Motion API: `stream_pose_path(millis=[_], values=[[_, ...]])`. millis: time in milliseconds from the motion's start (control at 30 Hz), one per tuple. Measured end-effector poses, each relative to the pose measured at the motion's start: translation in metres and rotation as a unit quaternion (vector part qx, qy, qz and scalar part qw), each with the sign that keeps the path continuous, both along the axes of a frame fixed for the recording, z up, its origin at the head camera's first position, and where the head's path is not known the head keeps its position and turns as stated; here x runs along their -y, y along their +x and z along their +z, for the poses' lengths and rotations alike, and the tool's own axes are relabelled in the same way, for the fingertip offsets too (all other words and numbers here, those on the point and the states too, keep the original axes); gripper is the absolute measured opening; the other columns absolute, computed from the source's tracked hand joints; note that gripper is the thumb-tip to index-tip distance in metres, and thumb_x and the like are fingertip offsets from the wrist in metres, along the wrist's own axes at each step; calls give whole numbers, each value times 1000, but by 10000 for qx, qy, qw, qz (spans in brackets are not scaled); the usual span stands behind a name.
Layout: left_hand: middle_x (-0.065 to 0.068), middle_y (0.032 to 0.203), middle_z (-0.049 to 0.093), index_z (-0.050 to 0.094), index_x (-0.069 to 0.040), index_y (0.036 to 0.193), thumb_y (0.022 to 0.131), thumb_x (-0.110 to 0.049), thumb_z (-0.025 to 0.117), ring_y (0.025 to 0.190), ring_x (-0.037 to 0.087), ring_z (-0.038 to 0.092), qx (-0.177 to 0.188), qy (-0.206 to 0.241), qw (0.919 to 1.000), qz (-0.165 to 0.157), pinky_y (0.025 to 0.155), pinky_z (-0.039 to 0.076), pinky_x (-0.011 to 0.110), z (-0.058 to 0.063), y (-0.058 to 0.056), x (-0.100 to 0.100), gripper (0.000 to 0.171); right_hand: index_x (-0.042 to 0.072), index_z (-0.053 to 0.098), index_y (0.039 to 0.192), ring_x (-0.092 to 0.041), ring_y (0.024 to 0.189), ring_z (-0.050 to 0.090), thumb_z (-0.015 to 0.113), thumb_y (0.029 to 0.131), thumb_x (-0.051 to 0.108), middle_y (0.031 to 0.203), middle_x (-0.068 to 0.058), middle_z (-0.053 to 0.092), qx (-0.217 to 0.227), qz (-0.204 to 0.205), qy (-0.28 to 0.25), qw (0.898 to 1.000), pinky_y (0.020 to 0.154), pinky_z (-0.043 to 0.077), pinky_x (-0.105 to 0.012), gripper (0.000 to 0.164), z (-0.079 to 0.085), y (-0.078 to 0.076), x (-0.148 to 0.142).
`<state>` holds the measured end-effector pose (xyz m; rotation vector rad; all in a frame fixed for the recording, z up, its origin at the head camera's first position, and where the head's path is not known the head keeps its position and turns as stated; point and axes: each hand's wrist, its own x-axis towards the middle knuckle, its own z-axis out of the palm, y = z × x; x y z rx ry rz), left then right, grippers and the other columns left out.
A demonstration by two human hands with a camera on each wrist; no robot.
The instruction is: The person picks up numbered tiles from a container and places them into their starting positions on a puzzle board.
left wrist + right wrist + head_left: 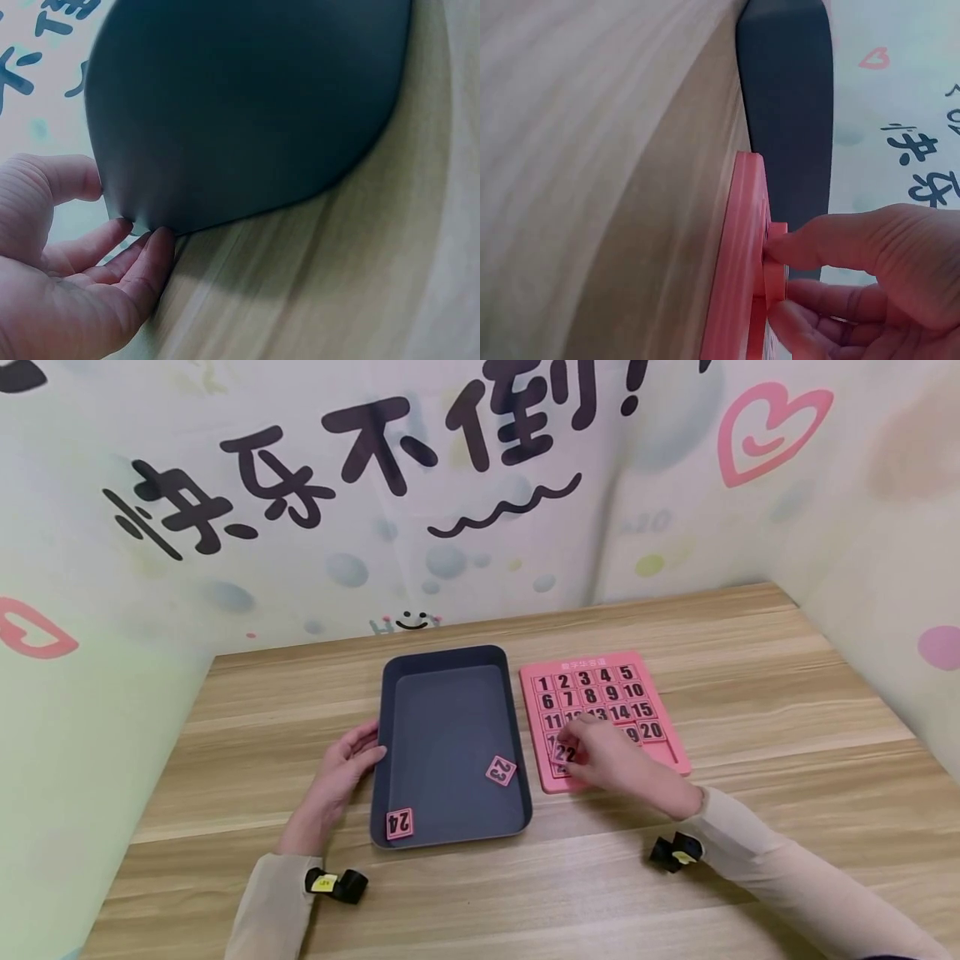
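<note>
My right hand (611, 760) pinches a pink number tile marked 22 (564, 753) between thumb and fingers. It holds the tile over the lower left of the pink puzzle board (531, 718), partly covering the tiles there. From the right wrist view, the tile (775, 274) sits close over the board's edge (739, 225). My left hand (347, 768) grips the left side of a dark grey tray (384, 710), thumb at the rim and fingers against the outer wall. Inside the tray lie tile 23 (500, 771), turned askew, and tile 24 (400, 823), upside down in the near left corner.
Rows of number tiles fill the upper part of the board, with 20 (651, 731) at the right of the fourth row. Tray and board stand side by side on a wood-grain table (585, 893). A printed cloth wall (480, 568) rises behind the table.
</note>
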<state>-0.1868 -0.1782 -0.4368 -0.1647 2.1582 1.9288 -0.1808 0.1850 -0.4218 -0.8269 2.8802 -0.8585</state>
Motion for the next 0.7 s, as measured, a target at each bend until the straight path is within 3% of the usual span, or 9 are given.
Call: stream_pose_path(millis=[233,367,700], values=[[25,141,38,33,6,141,91,2,50,114,14,46,1,-32,10000,19,85,42,12,1,-1,0,52,0,65,95,-11,70,53,74,66,-4,83,-3,61,62,164,-114,9998,62,48,-22,30,4,-1,-13],[25,141,38,34,6,141,91,2,51,114,13,46,14,-44,10000,40,85,42,13,0,-1,0,52,2,65,91,-9,68,53,74,66,-2,80,-1,61,-129,343,-203,9991,60,48,-21,27,4,-1,-24],[25,141,37,33,6,141,92,2,50,117,17,45,-24,-44,10000,5,86,42,12,1,0,-2,52,1,65,94,-7,68,49,75,66,-1,79,1,58,-80,698,13,9975,60,46,-21,30,-2,1,-39]])
